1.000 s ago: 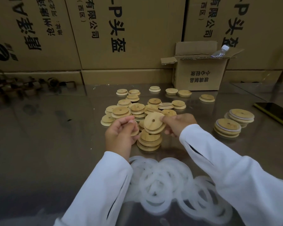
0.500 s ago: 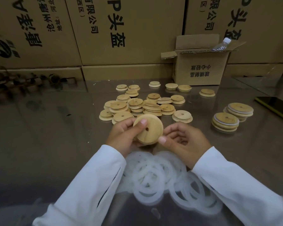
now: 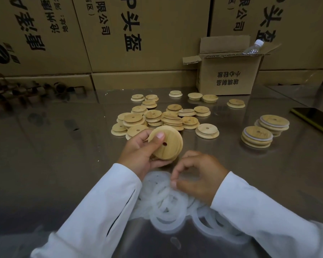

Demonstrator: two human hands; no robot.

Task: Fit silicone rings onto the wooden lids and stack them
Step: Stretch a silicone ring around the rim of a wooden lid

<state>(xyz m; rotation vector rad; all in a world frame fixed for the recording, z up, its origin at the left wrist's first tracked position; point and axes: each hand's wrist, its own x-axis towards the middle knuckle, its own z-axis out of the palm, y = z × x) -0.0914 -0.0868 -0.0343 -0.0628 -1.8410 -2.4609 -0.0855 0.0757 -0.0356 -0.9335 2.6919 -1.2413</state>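
My left hand [image 3: 140,155] grips a round wooden lid [image 3: 168,146] with a centre hole, tilted up on edge, thumb across its face. My right hand [image 3: 196,177] is lower and to the right, fingertips pinching a white silicone ring [image 3: 172,180] at the top of the pile of rings [image 3: 168,211] near me. Behind the hands lies a heap of several bare wooden lids [image 3: 157,118]. At the right stand two short stacks of lids with white rings fitted, the nearer stack [image 3: 256,136] and the farther stack [image 3: 273,123].
A small open cardboard box [image 3: 229,75] with a plastic bottle [image 3: 253,47] in it stands at the back right. Large cardboard cartons [image 3: 138,34] wall off the back. A phone in a yellow case [image 3: 315,120] lies at the right edge of the shiny metal table [image 3: 63,155].
The lid came off the heap and toward me in my left hand. My right hand let go of the lid and dropped to the ring pile, where it now pinches a ring.
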